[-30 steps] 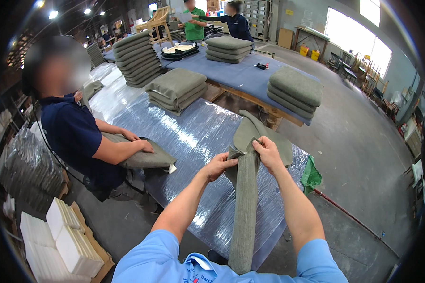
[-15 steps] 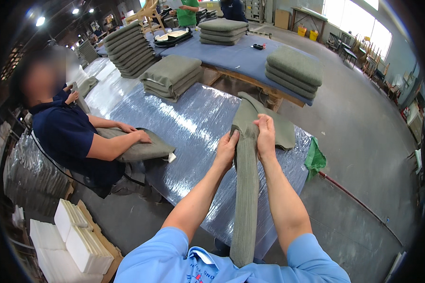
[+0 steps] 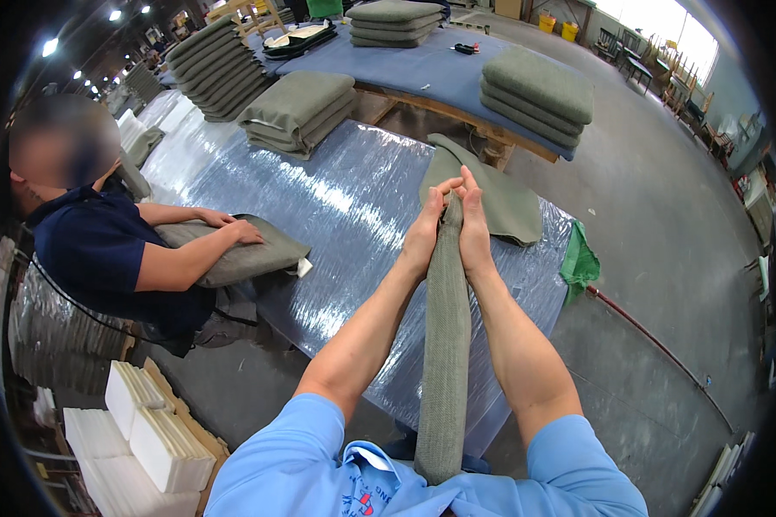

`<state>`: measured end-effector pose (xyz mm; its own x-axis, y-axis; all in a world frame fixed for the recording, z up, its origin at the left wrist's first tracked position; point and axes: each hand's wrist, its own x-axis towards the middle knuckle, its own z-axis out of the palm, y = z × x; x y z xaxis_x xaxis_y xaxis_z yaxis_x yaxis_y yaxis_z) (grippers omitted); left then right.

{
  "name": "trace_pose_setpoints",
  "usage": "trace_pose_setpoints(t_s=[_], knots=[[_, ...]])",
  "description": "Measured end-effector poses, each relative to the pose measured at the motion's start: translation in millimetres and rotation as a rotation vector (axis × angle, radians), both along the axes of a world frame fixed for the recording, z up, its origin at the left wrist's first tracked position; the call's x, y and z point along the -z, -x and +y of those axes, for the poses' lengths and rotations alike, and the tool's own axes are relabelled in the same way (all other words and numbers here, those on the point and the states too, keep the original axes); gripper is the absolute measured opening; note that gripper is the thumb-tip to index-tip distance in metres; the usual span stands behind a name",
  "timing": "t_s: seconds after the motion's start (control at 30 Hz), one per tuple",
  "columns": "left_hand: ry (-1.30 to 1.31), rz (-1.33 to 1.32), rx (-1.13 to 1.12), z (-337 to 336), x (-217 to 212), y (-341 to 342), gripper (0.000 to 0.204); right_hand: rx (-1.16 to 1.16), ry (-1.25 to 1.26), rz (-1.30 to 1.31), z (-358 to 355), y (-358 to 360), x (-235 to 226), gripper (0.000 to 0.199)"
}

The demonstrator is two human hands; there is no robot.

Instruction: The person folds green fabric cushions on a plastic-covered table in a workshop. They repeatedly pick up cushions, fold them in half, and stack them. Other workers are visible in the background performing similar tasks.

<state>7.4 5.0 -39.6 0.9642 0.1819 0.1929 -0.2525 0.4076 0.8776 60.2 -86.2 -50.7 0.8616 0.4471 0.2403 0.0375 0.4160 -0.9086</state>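
A grey-green fabric cushion (image 3: 446, 345) stands on its narrow edge, one end against my shirt and the other pointing away over the table. At its far end, my left hand (image 3: 424, 231) clasps the left side. My right hand (image 3: 474, 231) presses on the right side, with its fingertips meeting the left ones over the tip. Just beyond my hands, a loose flat grey-green cover (image 3: 500, 194) lies on the table. The fabric right under my palms is hidden.
A plastic-covered table (image 3: 353, 233) lies in front of me. To the left, a co-worker (image 3: 121, 250) rests both hands on another cushion (image 3: 241, 252). Folded covers (image 3: 297, 108) and a cushion stack (image 3: 539, 90) stand farther off. Foam blocks (image 3: 138, 431) sit at lower left.
Both hands have closed in around the cushion's far end, fingertips coming together; before, they gripped fabric there with fingers apart. The view has shifted slightly. The co-worker's hands stay on the other cushion.
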Motion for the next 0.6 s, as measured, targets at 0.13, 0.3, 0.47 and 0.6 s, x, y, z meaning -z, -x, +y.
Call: trace_pose_setpoints(t_s=[0.13, 0.3, 0.47, 0.6], knots=[[-0.132, 0.058, 0.017, -6, -19, 2, 0.06, 0.099, 0.074, -0.015, -4, 0, 10, 0.089], [-0.386, 0.191, -0.039, -11, -34, -3, 0.057, 0.142, 0.076, -0.061, -8, 0, 16, 0.087], [-0.57, 0.225, -0.337, 9, -15, -7, 0.055, 0.222, 0.109, -0.091, 6, 19, 1, 0.082], [-0.059, 0.309, -0.378, 5, -8, 11, 0.052, 0.31, 0.319, -0.229, -18, 14, 11, 0.068]])
